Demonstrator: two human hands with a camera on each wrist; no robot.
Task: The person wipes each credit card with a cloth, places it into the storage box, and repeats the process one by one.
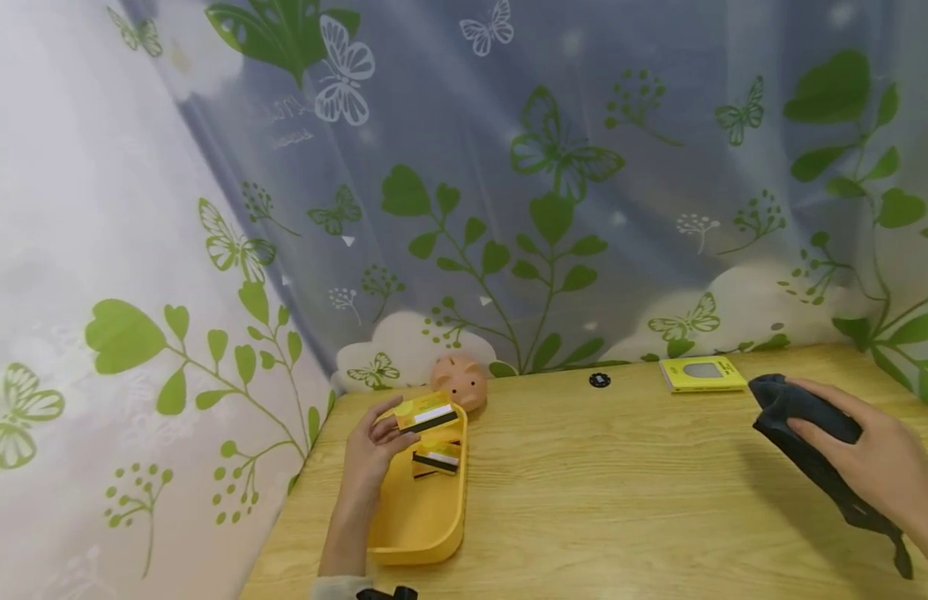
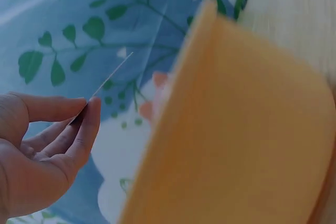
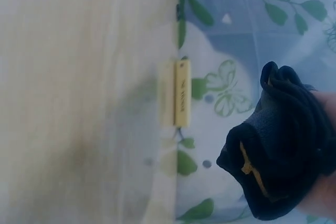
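Note:
My left hand (image 1: 366, 458) pinches a yellow card (image 1: 428, 414) with a black stripe and a white strip, thumb against fingers. It holds the card over the far end of a yellow tray (image 1: 417, 537). Seen from the left wrist, the card (image 2: 112, 75) is edge-on, beside the blurred tray wall (image 2: 252, 119). Inside the tray lie more striped yellow cards (image 1: 438, 458). On the far right, my right hand (image 1: 884, 458) grips a bunched dark navy cloth (image 1: 805, 410) above the table. The right wrist view shows its folds, with a yellowish edge (image 3: 252, 174) inside.
A pink piggy bank (image 1: 462, 385) stands just behind the tray. Along the table's back edge are a small black round chip (image 1: 600, 380) and a flat yellow box (image 1: 701, 374), left of the cloth. A printed curtain (image 1: 464, 125) hangs behind the wooden table (image 1: 599, 492).

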